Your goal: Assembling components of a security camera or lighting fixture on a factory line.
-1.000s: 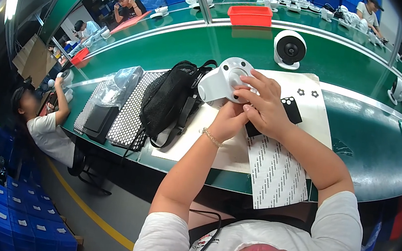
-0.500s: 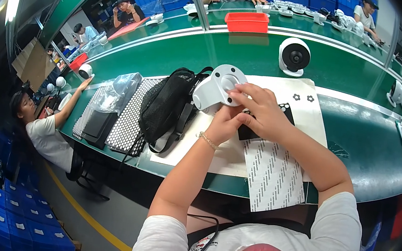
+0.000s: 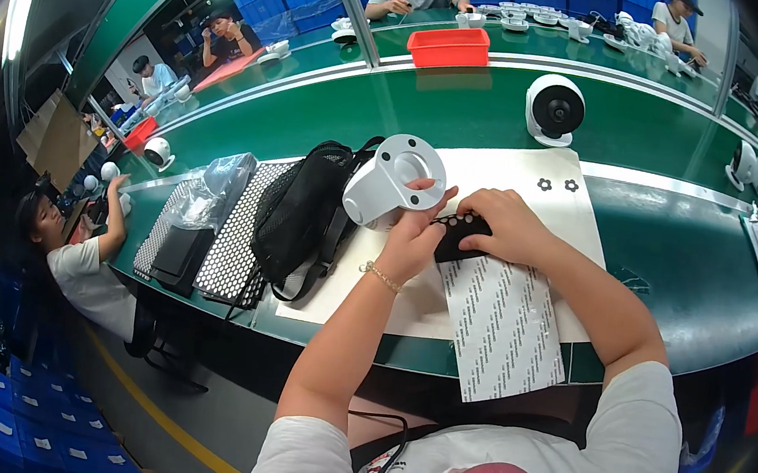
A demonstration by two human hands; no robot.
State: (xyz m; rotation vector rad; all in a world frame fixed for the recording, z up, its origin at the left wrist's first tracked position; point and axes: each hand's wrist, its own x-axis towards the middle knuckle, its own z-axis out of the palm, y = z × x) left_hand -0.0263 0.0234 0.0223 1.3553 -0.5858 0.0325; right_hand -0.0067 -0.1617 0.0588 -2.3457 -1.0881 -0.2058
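So the white camera base (image 3: 369, 196) is up off the bench (image 3: 675, 261) in the left hand (image 3: 408, 245), fingers wrapped around its underside and clearly gripping it, ring side facing up. I count three dark dots (image 3: 410, 143) on that ring; pads or holes, can't tell from here. The right hand (image 3: 509, 225) is down on a black sheet (image 3: 455, 248), thumb set apart from the curled fingers, though I can't tell if they're pinching anything. Pale round spots run along the sheet's far edge, so I'd guess some pieces are already off it, with plenty of plain black left. A printed white sheet (image 3: 501, 330) lies on the near side, two black flower-shaped bits (image 3: 546, 185) sit off right, and a whole-looking white camera (image 3: 557, 109) stands farther back. This one looks only partway along, tbh.
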